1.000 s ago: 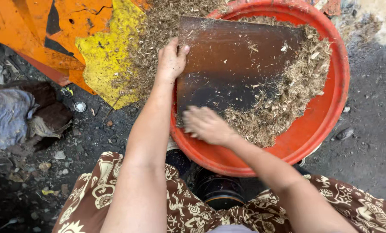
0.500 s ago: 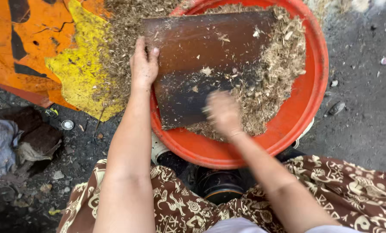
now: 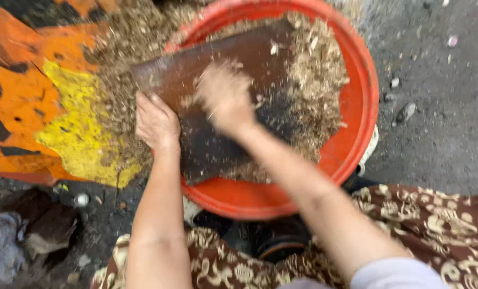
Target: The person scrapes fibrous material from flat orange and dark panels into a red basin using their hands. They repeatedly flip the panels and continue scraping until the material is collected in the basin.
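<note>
A large red-orange round tub (image 3: 356, 139) sits on the ground, holding tan fibrous shreds (image 3: 316, 85). A dark brown flat board (image 3: 223, 64) leans across the tub's left side. My left hand (image 3: 156, 122) grips the board's left edge. My right hand (image 3: 225, 97) is blurred over the board's middle, fingers spread, with bits of shreds flying about it; it appears to hold nothing firm.
An orange and yellow painted sheet (image 3: 46, 112) lies at the left, strewn with more shreds (image 3: 118, 59). Dark gravelly ground (image 3: 442, 107) is at the right. Grey cloth and dark lumps (image 3: 19, 235) lie at lower left. My brown patterned garment (image 3: 442, 225) fills the bottom.
My right hand has swept up from the tub's lower part onto the board's middle. The view has shifted, so the tub and board sit more to the right.
</note>
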